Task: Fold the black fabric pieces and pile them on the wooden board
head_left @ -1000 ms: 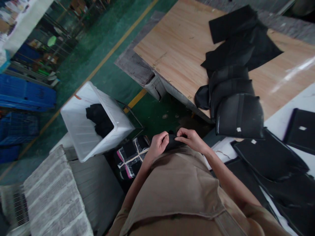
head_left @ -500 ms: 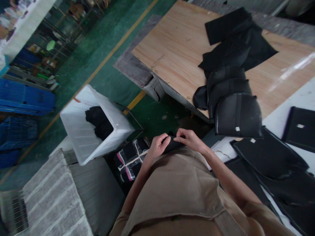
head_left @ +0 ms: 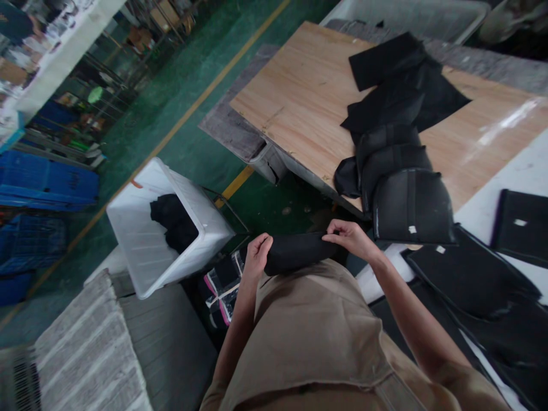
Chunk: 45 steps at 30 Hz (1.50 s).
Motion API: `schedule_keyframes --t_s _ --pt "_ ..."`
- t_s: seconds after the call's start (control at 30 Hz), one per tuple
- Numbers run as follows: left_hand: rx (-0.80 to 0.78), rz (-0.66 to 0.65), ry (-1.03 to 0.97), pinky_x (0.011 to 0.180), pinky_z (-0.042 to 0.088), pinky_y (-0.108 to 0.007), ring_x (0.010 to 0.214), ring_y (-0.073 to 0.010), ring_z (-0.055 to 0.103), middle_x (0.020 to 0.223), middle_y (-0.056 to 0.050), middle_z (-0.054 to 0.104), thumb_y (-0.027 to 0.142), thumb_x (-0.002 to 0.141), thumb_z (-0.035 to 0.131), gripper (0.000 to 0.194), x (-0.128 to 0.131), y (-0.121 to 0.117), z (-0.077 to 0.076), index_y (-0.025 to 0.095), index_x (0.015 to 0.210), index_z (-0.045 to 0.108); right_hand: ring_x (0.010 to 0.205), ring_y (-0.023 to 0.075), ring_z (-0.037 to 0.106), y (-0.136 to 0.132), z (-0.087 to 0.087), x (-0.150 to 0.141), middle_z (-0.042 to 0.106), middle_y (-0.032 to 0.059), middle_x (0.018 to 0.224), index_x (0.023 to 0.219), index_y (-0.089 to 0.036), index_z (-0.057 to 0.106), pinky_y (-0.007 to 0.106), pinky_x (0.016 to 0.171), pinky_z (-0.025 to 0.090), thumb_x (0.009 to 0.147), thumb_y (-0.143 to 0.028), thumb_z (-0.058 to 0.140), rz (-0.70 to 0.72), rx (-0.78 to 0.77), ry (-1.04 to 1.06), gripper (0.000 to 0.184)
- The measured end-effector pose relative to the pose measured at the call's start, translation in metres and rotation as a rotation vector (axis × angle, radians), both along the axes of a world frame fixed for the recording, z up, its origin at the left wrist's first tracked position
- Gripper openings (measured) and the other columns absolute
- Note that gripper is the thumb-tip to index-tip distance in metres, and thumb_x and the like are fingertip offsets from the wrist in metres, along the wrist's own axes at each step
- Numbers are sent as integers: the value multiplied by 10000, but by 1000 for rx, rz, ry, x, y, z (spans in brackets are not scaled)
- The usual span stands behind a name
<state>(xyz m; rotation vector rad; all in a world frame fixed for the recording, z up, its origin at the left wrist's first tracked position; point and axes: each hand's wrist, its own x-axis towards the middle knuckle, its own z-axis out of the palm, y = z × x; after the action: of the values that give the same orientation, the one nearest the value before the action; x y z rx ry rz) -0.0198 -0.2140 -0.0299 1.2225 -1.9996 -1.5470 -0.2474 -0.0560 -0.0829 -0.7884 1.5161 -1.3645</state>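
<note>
A black fabric piece (head_left: 297, 252) is stretched between my two hands, close in front of my apron (head_left: 317, 319). My left hand (head_left: 257, 254) pinches its left end. At the upper right edge, my right hand (head_left: 347, 237) grips it between thumb and fingers. The lower part of the piece lies against the apron. Just right of my right hand, rounded black padded pieces (head_left: 413, 205) overlap in a row on the wooden board (head_left: 291, 85), the nearest with a small white tag.
A white plastic bin (head_left: 149, 274) holding black fabric stands tilted at the left. Beside it lies a strapped bundle (head_left: 225, 285). Flat black fabric pieces (head_left: 402, 63) lie on the board's far part. More black panels (head_left: 475, 274) cover the right side. Blue crates (head_left: 47, 180) stand far left.
My hands have moved apart, the left one leftward and the right one rightward. Much more of the black fabric piece now shows between them. The view has shifted slightly.
</note>
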Motion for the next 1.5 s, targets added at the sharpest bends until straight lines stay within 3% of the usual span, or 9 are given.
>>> schedule_keyframes --t_s 0.13,0.37,0.57,0.77,0.93,1.0,1.1,1.27,1.5 --pt "39 75 44 542 272 -245 593 -113 306 628 35 294 418 878 532 380 0 1 -1 194 626 357 623 132 495 -1 -2 10 577 -23 703 827 -221 592 254 589 387 679 -486 805 -238 -26 -209 370" --pt "74 169 101 543 317 -238 592 -106 329 625 37 309 410 867 555 391 0 6 -3 197 617 344 484 108 370 -11 -3 32 452 -47 537 614 -213 466 244 479 303 720 -593 714 -468 80 -453 466" --pt "-28 252 17 591 396 -250 671 -142 474 673 -1 487 453 874 520 331 -6 17 -8 198 664 505 444 111 382 -21 1 33 475 -43 507 600 -221 454 252 451 313 669 -595 736 -539 126 -503 474" --pt "-98 -46 -68 552 342 -252 589 -128 416 612 22 433 476 950 433 418 -1 -7 0 191 648 484 455 111 376 -24 10 8 448 -49 506 601 -219 438 246 450 297 706 -618 708 -490 91 -377 493" --pt "-369 -440 -186 748 416 -282 823 -194 578 872 -40 655 478 870 612 297 -28 -16 12 197 955 654 537 115 349 -36 37 13 366 -39 549 590 -209 379 259 509 265 885 -591 536 -267 0 203 508" --pt "-435 -538 -168 766 417 -298 840 -215 583 887 -63 664 480 807 693 313 -48 -10 11 193 926 657 563 119 372 -42 49 24 392 -30 578 602 -204 397 269 545 281 930 -540 493 -139 -59 388 480" --pt "-359 -580 -101 633 371 -253 621 -139 491 657 0 550 437 911 560 317 -66 -7 4 177 735 594 574 121 385 -43 62 28 411 -20 605 610 -202 405 279 572 294 954 -475 480 -113 -122 515 446" --pt "-224 -560 -95 531 244 -228 510 -78 290 529 66 291 449 905 544 458 -48 -22 -1 166 561 439 541 124 310 -29 58 -13 309 -29 551 563 -212 373 276 511 256 894 -539 555 -457 -54 374 501" --pt "319 -166 225 709 494 -300 779 -192 617 777 -63 654 650 869 490 503 -18 -6 -14 173 895 647 501 147 471 -34 27 -29 513 -30 540 637 -233 512 274 476 406 680 -600 742 -636 -18 -338 436"
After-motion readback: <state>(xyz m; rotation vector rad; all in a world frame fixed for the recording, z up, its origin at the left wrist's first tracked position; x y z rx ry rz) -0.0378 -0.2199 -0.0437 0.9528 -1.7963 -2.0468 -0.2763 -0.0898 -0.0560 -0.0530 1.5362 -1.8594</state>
